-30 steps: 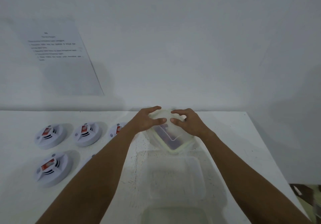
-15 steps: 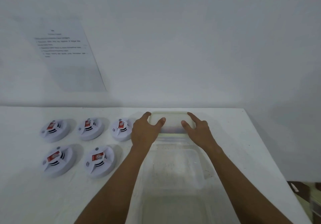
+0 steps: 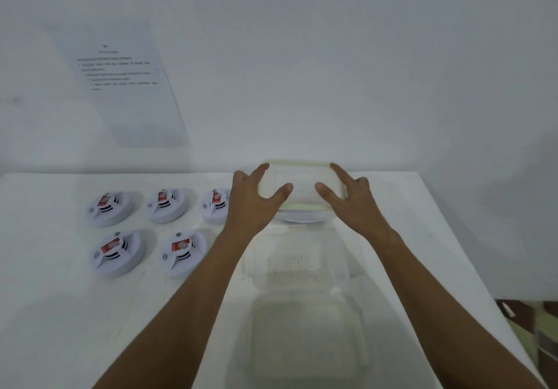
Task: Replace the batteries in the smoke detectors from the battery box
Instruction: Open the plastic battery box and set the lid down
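A small translucent battery box (image 3: 299, 218) stands at the back of the white table (image 3: 60, 313). Its lid (image 3: 302, 182), with a pale green rim, sits just above the box with the far edge raised. My left hand (image 3: 252, 207) grips the lid's left end, index finger at the far corner and thumb on top. My right hand (image 3: 351, 206) holds the right end the same way. The box's contents are hidden. Several white smoke detectors (image 3: 184, 252) with red labels lie in two rows to the left.
Between my forearms sit a larger translucent container (image 3: 297, 263) and another translucent tub (image 3: 308, 340) nearer to me. A printed sheet (image 3: 120, 86) hangs on the wall. The table's right edge (image 3: 453, 237) drops off to the floor.
The box, held tilted in both hands a second ago, now stands flat at the back of the table. Both hands have since spread over the lid, whose far edge has risen.
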Available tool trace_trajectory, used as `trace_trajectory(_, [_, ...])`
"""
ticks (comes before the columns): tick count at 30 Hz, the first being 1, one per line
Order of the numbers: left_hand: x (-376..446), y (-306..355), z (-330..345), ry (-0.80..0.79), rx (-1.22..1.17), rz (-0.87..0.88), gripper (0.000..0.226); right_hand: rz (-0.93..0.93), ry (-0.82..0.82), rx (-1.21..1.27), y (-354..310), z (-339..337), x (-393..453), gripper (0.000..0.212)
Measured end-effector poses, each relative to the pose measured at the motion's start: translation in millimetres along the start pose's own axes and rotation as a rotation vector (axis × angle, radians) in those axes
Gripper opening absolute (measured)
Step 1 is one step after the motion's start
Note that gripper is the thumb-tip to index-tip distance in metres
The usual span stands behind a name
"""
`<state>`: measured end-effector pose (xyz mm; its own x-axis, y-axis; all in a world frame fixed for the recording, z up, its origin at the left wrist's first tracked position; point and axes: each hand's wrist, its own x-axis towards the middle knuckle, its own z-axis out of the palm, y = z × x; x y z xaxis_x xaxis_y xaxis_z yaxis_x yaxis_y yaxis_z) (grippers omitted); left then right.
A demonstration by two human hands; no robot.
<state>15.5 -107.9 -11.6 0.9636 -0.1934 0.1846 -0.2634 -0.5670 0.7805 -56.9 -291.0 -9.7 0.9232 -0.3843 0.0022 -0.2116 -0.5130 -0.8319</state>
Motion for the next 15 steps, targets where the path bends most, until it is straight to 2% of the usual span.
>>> trace_trajectory(7, [-149, -14, -21, -0.029, 0.008, 0.020, 0.079, -0.106, 0.018, -0.048, 30, 3, -136, 0.067])
trace_trajectory(11, [-218, -40, -16, -0.042, 0.007, 0.009, 0.082, -0.061, -0.071, -0.125, 61, 15, -197, 0.069])
trace_trajectory(15, [-247, -58, -8, -0.062, 0.047, -0.007, 0.079, 0.000, -0.126, -0.195, 75, 24, -223, 0.072])
